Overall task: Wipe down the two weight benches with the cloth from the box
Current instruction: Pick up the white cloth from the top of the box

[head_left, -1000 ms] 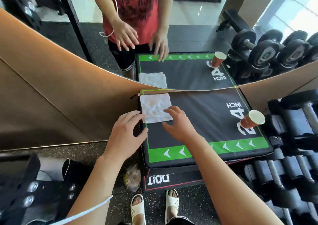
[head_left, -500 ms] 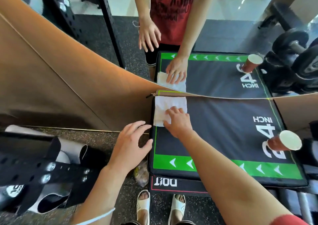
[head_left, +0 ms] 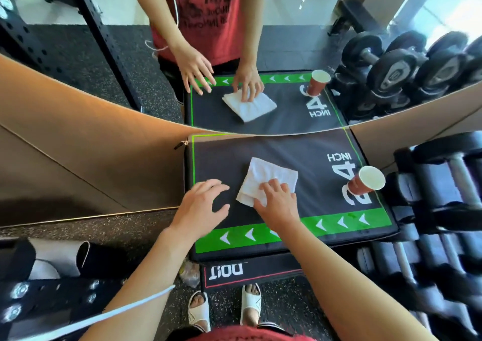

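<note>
A folded white cloth [head_left: 268, 176] lies near the middle of a black padded box [head_left: 307, 152] with a green border and "24 INCH" printed on it. My right hand [head_left: 279, 205] presses on the cloth's near edge with its fingers laid on top. My left hand [head_left: 200, 210] is spread, fingers relaxed, over the box's left side beside the cloth and holds nothing. The mirror [head_left: 287, 53] behind the box repeats both hands and the cloth.
A red paper cup [head_left: 366, 181] stands at the box's right side. Racked dumbbells [head_left: 448, 189] fill the right. A wooden wall panel [head_left: 78, 163] runs along the left. A black frame with bolts [head_left: 39, 288] sits at lower left, and a crumpled bag [head_left: 189, 273] lies on the floor.
My right hand has slid the cloth from the box's far left corner toward the middle, turning it askew. My left hand has moved from beside the box to over its left side.
</note>
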